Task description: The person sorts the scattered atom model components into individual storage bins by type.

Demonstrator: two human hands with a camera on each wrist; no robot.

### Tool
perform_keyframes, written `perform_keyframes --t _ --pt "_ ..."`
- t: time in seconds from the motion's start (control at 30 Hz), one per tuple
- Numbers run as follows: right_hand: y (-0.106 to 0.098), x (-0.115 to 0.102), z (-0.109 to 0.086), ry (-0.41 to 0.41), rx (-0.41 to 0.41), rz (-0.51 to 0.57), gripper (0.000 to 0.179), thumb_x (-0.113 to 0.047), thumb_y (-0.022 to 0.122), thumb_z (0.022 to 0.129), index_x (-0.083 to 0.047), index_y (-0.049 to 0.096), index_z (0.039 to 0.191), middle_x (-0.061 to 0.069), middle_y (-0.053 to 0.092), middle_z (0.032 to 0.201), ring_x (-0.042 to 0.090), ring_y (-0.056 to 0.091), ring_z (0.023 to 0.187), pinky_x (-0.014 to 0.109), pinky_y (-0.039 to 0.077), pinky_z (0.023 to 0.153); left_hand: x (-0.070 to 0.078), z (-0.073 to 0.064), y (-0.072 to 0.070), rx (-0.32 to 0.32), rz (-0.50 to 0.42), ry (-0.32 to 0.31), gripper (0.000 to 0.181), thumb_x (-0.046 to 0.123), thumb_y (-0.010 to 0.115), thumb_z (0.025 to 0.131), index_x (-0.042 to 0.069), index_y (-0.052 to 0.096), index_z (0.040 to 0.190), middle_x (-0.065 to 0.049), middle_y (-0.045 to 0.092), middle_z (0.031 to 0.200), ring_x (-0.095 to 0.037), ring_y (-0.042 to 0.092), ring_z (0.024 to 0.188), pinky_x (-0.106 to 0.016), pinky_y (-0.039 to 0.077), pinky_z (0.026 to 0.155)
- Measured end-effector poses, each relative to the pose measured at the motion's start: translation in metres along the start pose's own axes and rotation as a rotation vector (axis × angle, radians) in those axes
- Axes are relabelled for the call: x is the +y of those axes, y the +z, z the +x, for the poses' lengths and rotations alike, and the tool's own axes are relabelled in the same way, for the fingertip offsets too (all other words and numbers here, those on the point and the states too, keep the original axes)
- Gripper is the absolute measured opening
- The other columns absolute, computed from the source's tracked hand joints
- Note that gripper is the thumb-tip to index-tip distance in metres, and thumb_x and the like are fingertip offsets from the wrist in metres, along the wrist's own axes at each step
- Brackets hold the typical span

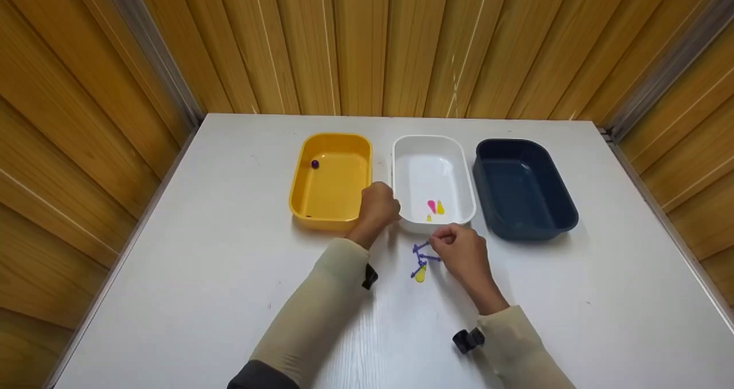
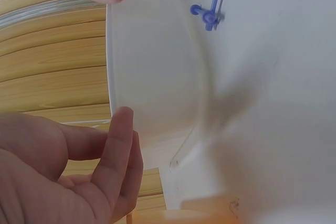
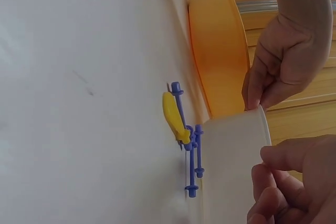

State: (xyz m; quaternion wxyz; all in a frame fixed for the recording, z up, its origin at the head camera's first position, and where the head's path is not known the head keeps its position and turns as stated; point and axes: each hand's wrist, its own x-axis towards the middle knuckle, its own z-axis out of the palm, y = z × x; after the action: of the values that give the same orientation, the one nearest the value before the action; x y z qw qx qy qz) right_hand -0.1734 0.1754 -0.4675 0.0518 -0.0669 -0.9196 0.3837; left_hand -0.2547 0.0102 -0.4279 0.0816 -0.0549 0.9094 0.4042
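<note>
My left hand (image 1: 379, 206) pinches the front left rim of a white plastic bin (image 1: 434, 226); in the right wrist view the thumb and finger of this left hand (image 3: 286, 59) sit either side of the corner. At the bin's front right my right hand (image 1: 463, 257) has curled fingers, thumb and index tips close together, right at the rim; I cannot tell whether they grip it. On the table just before the bin lie several purple rods with knobbed ends (image 1: 430, 257) and a yellow teardrop-shaped piece (image 1: 420, 275).
Inside the white bin lie a pink piece (image 1: 432, 206), a yellow piece (image 1: 440, 207) and a smaller yellow bit (image 1: 429, 218). A yellow bin (image 1: 327, 223) stands left with a dark purple ball (image 1: 315, 164) in it. To the right is a navy bin (image 1: 526, 230). Wooden panels (image 1: 361, 45) enclose the table.
</note>
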Motion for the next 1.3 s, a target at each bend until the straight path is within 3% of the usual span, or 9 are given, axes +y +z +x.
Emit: perform_keyframes --t 0.37,0.8,1.1,1.3 --pt "0.005 0.001 -0.011 0.056 -0.098 0.031 0.01 -0.015 0.076 0.085 -0.008 0.076 0.092 0.003 0.072 0.08 0.015 0.061 0.074 0.026 0.045 0.066 0.0 -0.001 -0.001 0.002 0.004 0.015 0.014 -0.001 0.062 0.091 -0.004 0.075 0.095 -0.014 0.074 0.085 -0.022 0.061 0.066 -0.024 0.05 0.053" --pt "0.009 0.004 -0.019 0.118 -0.206 -0.003 0.005 -0.012 0.076 0.085 -0.009 0.074 0.089 0.002 0.071 0.082 0.016 0.059 0.076 0.024 0.046 0.064 0.0 -0.002 -0.002 0.016 0.018 0.024 0.015 0.0 0.062 0.091 -0.005 0.075 0.097 -0.016 0.076 0.093 -0.025 0.068 0.075 -0.028 0.059 0.061" --pt "0.013 0.007 -0.023 0.06 -0.223 -0.041 0.004 -0.008 0.078 0.08 -0.01 0.074 0.081 -0.001 0.067 0.071 0.014 0.057 0.07 0.026 0.044 0.063 -0.002 -0.002 -0.001 0.063 0.036 0.081 0.014 -0.001 0.061 0.088 -0.002 0.072 0.08 -0.017 0.075 0.084 -0.029 0.069 0.075 -0.024 0.046 0.051" --pt "0.016 0.009 -0.025 0.028 -0.218 -0.078 0.005 -0.009 0.078 0.078 -0.012 0.073 0.079 -0.003 0.065 0.07 0.013 0.056 0.07 0.026 0.044 0.064 -0.003 0.0 0.0 0.046 0.018 0.062 0.013 -0.002 0.062 0.087 -0.002 0.071 0.078 -0.017 0.075 0.084 -0.025 0.067 0.068 -0.023 0.046 0.05"
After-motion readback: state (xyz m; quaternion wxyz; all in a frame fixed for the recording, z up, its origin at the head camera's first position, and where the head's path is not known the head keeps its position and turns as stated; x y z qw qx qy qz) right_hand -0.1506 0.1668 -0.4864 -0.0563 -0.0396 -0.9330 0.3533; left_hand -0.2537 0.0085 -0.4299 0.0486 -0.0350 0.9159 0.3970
